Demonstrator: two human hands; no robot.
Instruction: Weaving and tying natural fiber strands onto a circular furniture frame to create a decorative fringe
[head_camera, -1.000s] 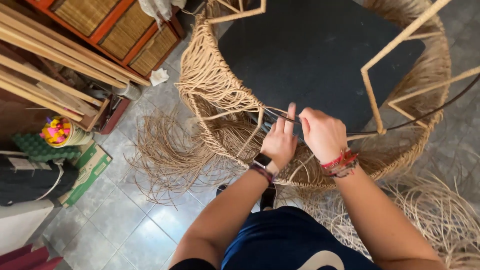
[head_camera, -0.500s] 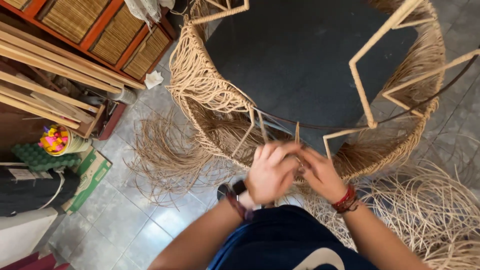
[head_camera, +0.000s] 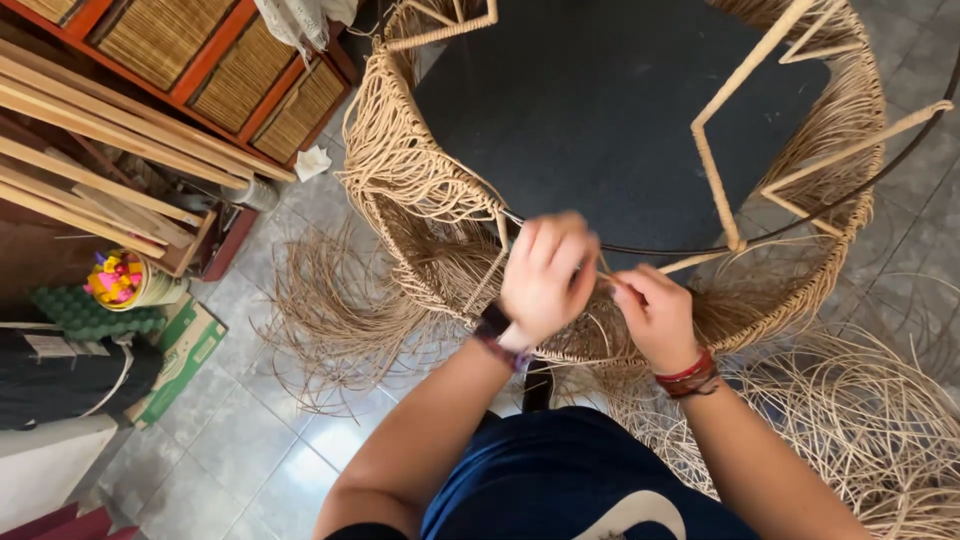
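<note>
woven so far: round wicker frame (head_camera: 420, 190) is getting covered on left and right walls — front rim partly.
left to weave: upper bars (head_camera: 745, 70) are standing bare.
hands: left hand (head_camera: 545, 275) and right hand (head_camera: 655, 315) are pinching a strand (head_camera: 610, 282) at the rim.

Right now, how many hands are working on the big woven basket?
2. The left hand is raised over the near rim of the basket; the right hand sits beside it, pinching a thin strand. No other hands show.
</note>
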